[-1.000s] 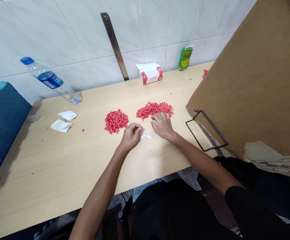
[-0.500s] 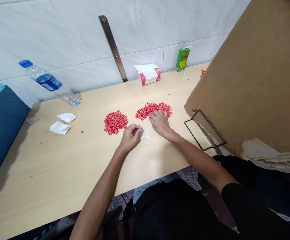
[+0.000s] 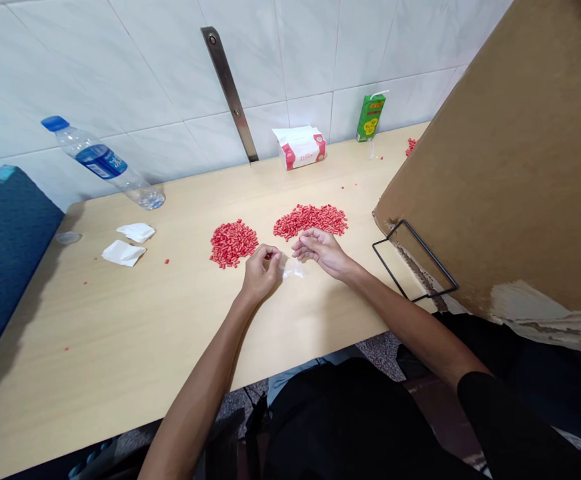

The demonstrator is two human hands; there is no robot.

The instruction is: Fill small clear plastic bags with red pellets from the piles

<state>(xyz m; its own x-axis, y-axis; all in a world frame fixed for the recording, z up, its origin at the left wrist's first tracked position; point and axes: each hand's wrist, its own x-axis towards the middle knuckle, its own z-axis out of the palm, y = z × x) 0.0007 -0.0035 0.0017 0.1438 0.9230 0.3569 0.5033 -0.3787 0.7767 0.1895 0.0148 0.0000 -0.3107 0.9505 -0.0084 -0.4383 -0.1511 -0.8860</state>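
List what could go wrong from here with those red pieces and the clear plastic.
The left hand is right beside the left red pile, so a brush might scatter pieces.
The right hand is close to the right red pile; a nudge could push pieces into the gap and mix the piles.
The clear plastic looks thin and light, so it might slip.

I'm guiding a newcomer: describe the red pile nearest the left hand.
On the pale table, look in front of the tissue pack. The left pile of small red pieces sits by the left hand. It is rounder; the pile to its right stretches wider.
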